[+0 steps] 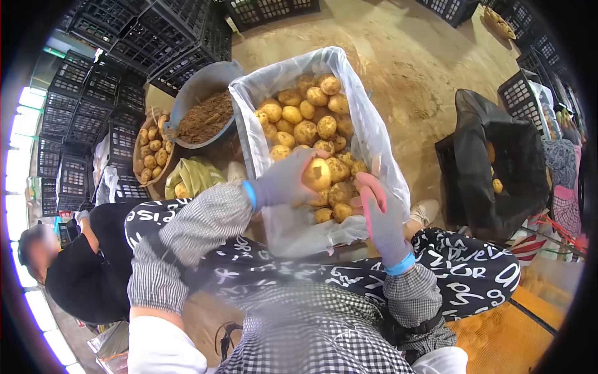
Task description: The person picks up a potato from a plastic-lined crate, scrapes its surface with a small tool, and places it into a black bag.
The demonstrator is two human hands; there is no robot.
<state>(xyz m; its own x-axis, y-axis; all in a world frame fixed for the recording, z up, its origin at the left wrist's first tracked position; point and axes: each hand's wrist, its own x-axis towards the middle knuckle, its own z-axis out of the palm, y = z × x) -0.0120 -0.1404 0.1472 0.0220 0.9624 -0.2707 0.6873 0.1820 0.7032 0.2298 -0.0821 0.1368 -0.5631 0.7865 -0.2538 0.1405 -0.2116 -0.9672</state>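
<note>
Dirt floor (405, 56) surrounds a crate (374, 134) of potatoes (305, 121); my left hand (283, 182) grips one potato (318, 174), my right hand (381, 219) lies open beside it.

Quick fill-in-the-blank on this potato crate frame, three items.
1. The left hand holds a ____ over the crate.
2. The crate is lined with clear ____.
3. The stacked crates behind it are ____ in colour.
Missing words: potato; plastic; black.
</note>
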